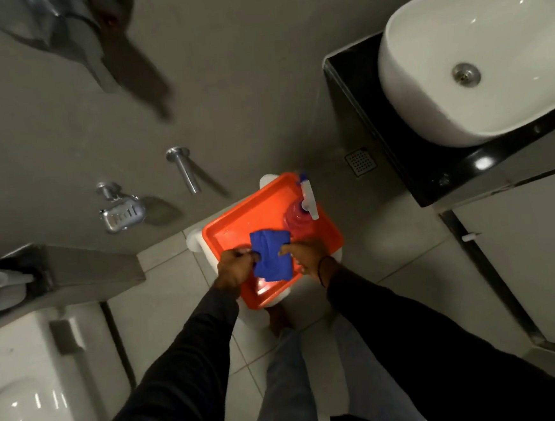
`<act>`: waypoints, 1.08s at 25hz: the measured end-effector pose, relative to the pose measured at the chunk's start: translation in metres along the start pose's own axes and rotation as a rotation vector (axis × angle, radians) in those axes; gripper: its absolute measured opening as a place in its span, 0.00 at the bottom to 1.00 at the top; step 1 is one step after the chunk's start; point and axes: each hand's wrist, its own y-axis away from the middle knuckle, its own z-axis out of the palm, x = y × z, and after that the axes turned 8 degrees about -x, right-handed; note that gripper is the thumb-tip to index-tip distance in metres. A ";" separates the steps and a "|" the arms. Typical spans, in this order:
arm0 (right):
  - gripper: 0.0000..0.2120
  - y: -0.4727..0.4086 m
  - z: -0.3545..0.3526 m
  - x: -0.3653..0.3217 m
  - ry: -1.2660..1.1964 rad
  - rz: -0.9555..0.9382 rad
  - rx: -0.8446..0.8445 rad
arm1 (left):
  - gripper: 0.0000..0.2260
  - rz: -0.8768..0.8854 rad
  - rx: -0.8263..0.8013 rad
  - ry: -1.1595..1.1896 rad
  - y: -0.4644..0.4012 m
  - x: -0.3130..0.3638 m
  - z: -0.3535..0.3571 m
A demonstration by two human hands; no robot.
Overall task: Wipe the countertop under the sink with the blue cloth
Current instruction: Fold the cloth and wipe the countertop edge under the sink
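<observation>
Two hands meet over an orange tray, but the biggest thing in view is the white sink at upper right, sitting on a black countertop whose front edge shines. Lower left is a white toilet. The tray rests on a white stool on the tiled floor, well apart from the countertop. A spray bottle with a red body and white-and-blue head stands in the tray's far right corner. The blue cloth lies rumpled over the tray's near half. The left hand pinches the cloth's left edge, fingers closed on it; the right hand pinches its right edge likewise.
</observation>
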 end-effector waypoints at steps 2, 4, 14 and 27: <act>0.10 0.032 -0.024 -0.004 0.002 -0.055 0.026 | 0.08 0.016 -0.055 0.095 0.032 0.011 0.013; 0.09 0.055 -0.050 -0.007 0.042 -0.093 0.062 | 0.10 0.012 -0.108 0.126 0.056 0.020 0.035; 0.09 0.150 -0.272 0.016 0.069 -0.137 0.283 | 0.13 0.140 -0.300 -0.058 0.114 0.085 0.235; 0.09 0.093 -0.372 -0.020 -0.030 -0.190 0.389 | 0.07 0.262 -0.064 -0.149 0.053 0.177 0.336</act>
